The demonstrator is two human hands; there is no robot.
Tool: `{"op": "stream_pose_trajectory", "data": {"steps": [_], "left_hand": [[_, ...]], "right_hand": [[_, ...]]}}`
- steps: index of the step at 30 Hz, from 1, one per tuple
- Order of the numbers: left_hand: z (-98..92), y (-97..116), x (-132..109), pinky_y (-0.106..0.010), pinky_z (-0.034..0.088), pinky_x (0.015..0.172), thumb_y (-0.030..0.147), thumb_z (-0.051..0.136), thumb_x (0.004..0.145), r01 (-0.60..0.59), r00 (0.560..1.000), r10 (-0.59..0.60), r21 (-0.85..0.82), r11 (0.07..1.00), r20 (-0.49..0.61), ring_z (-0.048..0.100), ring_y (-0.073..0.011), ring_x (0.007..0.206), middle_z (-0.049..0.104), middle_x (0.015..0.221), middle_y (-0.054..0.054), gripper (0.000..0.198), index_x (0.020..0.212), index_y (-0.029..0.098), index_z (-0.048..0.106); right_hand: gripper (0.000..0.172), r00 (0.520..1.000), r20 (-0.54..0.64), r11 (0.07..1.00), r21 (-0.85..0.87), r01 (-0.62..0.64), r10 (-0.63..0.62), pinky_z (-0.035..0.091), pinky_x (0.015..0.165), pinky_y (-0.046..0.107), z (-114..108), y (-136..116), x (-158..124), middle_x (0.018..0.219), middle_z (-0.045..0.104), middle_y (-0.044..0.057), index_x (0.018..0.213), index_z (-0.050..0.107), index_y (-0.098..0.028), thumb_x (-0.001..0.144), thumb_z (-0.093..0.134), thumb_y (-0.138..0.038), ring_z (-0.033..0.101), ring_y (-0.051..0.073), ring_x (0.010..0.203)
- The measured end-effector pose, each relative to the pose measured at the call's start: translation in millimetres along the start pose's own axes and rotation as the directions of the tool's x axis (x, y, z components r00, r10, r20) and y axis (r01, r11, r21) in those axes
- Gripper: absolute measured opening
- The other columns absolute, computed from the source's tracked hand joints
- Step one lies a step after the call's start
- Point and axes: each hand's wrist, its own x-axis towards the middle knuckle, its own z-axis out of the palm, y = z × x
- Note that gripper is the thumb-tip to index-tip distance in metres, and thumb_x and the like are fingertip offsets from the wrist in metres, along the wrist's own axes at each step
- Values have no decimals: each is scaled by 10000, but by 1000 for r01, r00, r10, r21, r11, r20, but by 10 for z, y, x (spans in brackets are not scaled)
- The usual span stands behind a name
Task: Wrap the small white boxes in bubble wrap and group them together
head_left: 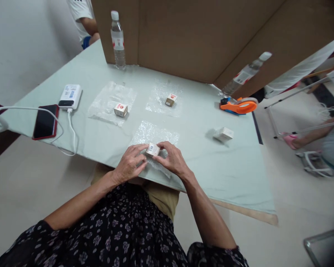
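Observation:
A small white-and-brown carton (153, 150) with printing on its top is between my hands at the table's front edge. Beneath it lies a sheet of bubble wrap (156, 132). My right hand (172, 157) grips the carton's right side with thumb and index finger. On the left side, my left hand (130, 161) has its fingertips against the carton, the fingers bent. Two similar small cartons rest on their own wrap beyond: one carton (120, 109) to the left, another carton (170, 99) farther back. A wrapped carton (225, 134) sits at the right.
An orange-and-blue tape dispenser (239, 106) lies near the table's right edge. Two water bottles, one upright (118, 42) and one that looks tilted (243, 77), stand before a tall cardboard panel (172, 37). At left are a power bank (70, 96), cable and phone (46, 122). Other people sit nearby.

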Motion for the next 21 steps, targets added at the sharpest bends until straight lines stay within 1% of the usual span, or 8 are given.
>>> {"op": "stream_pose_trajectory", "data": {"steps": [5,7,10,12,14,17,18,21], "left_hand": [[11,-3,97,-478,489,1007,119,625,847,30,999,-31,-49,998,-16,580,-270,1225,657,1271,-122,76,807,180,605],[27,-4,147,-483,488,1004,124,625,844,59,998,-60,-70,996,-18,600,-265,1200,688,1219,-107,73,808,185,606],[46,-12,239,-489,490,995,131,628,828,116,992,-119,-101,988,-28,629,-263,1156,715,1157,-101,77,782,186,601],[45,-25,295,-489,497,984,141,629,821,162,986,-164,-131,978,-7,645,-261,1124,717,1148,-104,79,765,186,597],[37,-44,335,-481,506,974,151,624,822,211,978,-208,-176,962,35,656,-251,1097,718,1139,-104,72,765,187,598],[29,-77,365,-445,510,977,157,611,830,280,960,-268,-261,924,82,648,-234,1114,702,1169,-113,68,769,184,597],[29,-88,372,-431,509,979,159,610,831,300,954,-285,-288,909,95,644,-229,1121,696,1179,-114,70,766,182,597],[33,-114,395,-392,512,958,170,625,822,357,934,-330,-365,860,134,653,-210,1081,699,1145,-99,74,753,180,600]], "right_hand": [[362,998,45,999,30,-33,31,491,869,406,-50,32,34,1046,679,78,1128,601,-212,811,712,-345,640,243,952],[387,998,64,995,99,-17,11,497,890,407,-107,40,16,1088,676,82,1166,600,-218,829,695,-384,644,241,981],[378,999,41,974,227,-14,5,505,921,405,-220,13,-74,1156,663,86,1215,584,-235,894,613,-433,639,237,1048],[392,999,32,970,243,-22,14,497,951,423,-272,-23,-146,1201,653,89,1208,582,-249,880,634,-456,625,248,1107],[367,1000,26,979,203,-15,10,476,986,457,-275,-54,-186,1243,644,93,1137,605,-255,835,695,-445,604,268,1161],[125,999,-37,981,194,-19,27,460,998,459,-203,-60,-154,1234,650,89,922,630,-241,867,649,-352,604,254,1163],[91,998,-54,975,221,-27,40,467,984,442,-169,-52,-126,1201,663,85,858,622,-234,882,617,-321,618,239,1132],[128,993,-88,948,314,-47,78,492,914,387,-76,-25,-52,1076,699,75,756,592,-223,868,596,-284,652,213,1012]]}}
